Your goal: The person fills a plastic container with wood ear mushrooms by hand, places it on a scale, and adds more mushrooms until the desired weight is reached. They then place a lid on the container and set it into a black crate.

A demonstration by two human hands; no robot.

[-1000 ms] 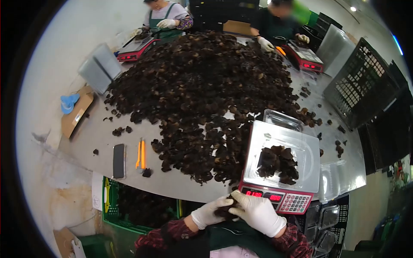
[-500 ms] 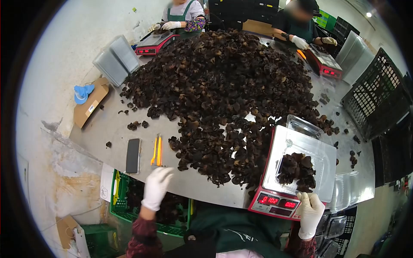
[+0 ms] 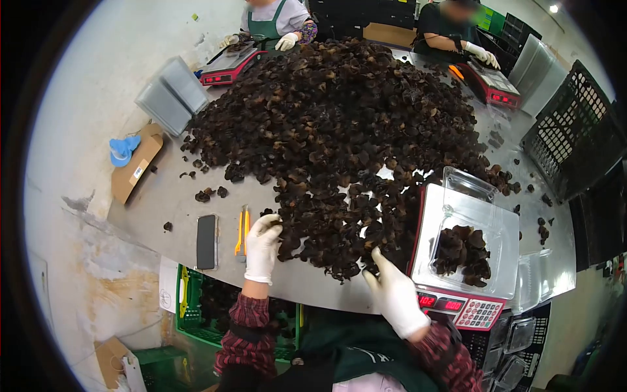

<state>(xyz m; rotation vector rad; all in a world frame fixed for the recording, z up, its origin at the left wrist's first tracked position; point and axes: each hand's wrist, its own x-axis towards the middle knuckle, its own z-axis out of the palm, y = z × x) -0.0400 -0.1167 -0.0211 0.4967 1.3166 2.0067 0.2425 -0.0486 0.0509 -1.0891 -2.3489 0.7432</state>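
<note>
Dark brown, curled fungus pieces (image 3: 339, 117) lie in a large heap on the metal table (image 3: 176, 222). My left hand (image 3: 263, 248), in a white glove, is at the heap's near left edge with its fingers curled; what they hold, if anything, is hidden. At the near right edge is my gloved right hand (image 3: 394, 292), thumb and fingers apart, touching or close to the pieces. Right of it, a red and silver scale (image 3: 428, 228) carries a clear plastic tray (image 3: 499, 242) with a clump of fungus (image 3: 462, 255) in it.
A phone (image 3: 207, 242) and orange cutters (image 3: 242, 228) lie left. Clear containers (image 3: 530, 277) stand right of the scale, a black crate (image 3: 568, 134) beyond. Below the table edge is a green crate (image 3: 191, 320). Two people with gloved hands (image 3: 287, 42) (image 3: 482, 53) work at scales across the table.
My left hand has moved up to the heap's edge. My right hand has left the scale's front and moved left to the fungus. The people's hands across the table have shifted.
</note>
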